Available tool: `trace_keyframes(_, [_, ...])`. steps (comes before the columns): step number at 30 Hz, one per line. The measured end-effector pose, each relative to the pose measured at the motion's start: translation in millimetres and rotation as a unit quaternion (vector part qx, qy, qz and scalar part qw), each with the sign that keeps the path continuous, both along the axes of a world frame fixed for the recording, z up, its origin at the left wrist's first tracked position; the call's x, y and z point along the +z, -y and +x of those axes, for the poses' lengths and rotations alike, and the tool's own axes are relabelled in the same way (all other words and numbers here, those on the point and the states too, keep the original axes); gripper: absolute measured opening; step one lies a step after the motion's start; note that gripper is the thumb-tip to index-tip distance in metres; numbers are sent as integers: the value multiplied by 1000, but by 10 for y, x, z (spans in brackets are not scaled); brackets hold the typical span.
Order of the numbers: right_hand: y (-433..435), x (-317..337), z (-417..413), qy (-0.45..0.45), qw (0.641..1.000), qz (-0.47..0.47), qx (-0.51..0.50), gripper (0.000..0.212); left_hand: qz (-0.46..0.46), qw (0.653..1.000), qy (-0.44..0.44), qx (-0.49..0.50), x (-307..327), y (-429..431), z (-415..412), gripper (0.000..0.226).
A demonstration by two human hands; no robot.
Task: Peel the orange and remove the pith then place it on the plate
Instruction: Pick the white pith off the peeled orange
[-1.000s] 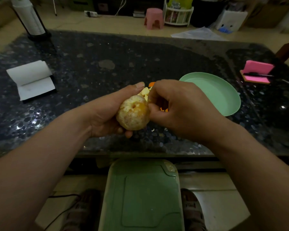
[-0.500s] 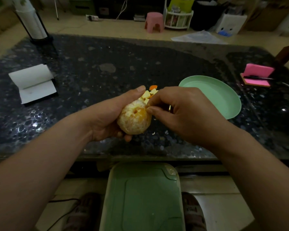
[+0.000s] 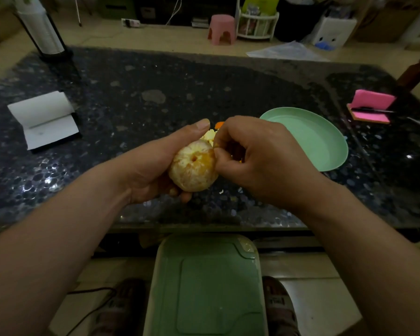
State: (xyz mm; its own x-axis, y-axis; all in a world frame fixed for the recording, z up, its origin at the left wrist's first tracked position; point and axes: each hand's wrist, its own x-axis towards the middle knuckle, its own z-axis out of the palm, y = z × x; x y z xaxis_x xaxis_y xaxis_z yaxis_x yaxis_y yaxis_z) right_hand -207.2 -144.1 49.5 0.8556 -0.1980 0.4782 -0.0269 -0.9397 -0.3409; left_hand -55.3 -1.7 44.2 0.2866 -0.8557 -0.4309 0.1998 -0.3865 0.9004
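In the head view, the orange [image 3: 192, 169] sits at the middle of the frame, held above the near part of the dark speckled surface [image 3: 170, 93]. It is peeled, with pale pith in streaks over most of its skinless face. It is close to round, so we see no clear long axis. The small dimple at its core faces the camera, a little above the middle of the visible face, so the core axis points roughly at us and slightly toward the top of the frame.

The left hand [image 3: 153, 166] grips the orange from the left. Its thumb stretches along the upper left of the fruit, and its fingertips curl up from under the lower edge.

The right hand [image 3: 262, 158] comes in from the right with its fingers curled. Its thumb and forefinger pinch at the orange's upper right edge. Whether a strand of pith lies between them, we cannot tell. The two hands meet at the fruit.

Just behind the hands, bits of peel [image 3: 210, 136] show pale yellow and orange. The green plate [image 3: 325, 144] lies on the surface to the right of the right hand, apart from the orange.

At left lies a white notepad [image 3: 44, 120]; at far right, a pink pad [image 3: 374, 103] with a pen [image 3: 369, 109] across it. A green lid [image 3: 204, 287] fills the lower middle of the frame.
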Motion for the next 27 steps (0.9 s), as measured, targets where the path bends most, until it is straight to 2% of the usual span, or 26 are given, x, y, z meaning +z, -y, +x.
trace_keyframes(3, [19,-7,-12,-14,998,56,-35,5,-4,1000,11,6,6,-11,2,57])
trace_keyframes(7, [48,-36,-19,-55,974,212,-66,11,-19,999,19,33,-3,-1,17,54])
trace_keyframes(8, [55,-44,-19,-73,964,251,-52,18,-27,999,21,40,-9,7,22,54])
trace_keyframes(10, [42,-57,-22,-133,938,321,-6,45,-38,998,15,51,-20,21,38,60])
trace_keyframes(12, [14,-87,-14,-162,931,326,20,68,-49,997,-10,53,-41,27,65,68])
trace_keyframes(13, [12,-100,-5,-156,934,322,18,70,-58,997,-21,48,-54,26,81,70])
trace_keyframes(18, [72,-107,43,-99,913,395,-23,57,-131,987,-57,68,-81,16,134,49])
trace_keyframes(20, [45,-114,79,-60,900,430,-46,53,-144,984,-39,100,-81,52,113,49])
trace_keyframes(22, [-59,-120,113,-23,901,427,-76,49,-143,981,-36,128,-70,97,22,56])
trace_keyframes(24, [-182,-121,127,-3,918,381,-110,47,-149,973,-109,141,-64,133,-91,65])
trace_keyframes(27, [-252,-91,131,14,940,315,-134,41,-171,934,-262,171,-77,147,-144,70])
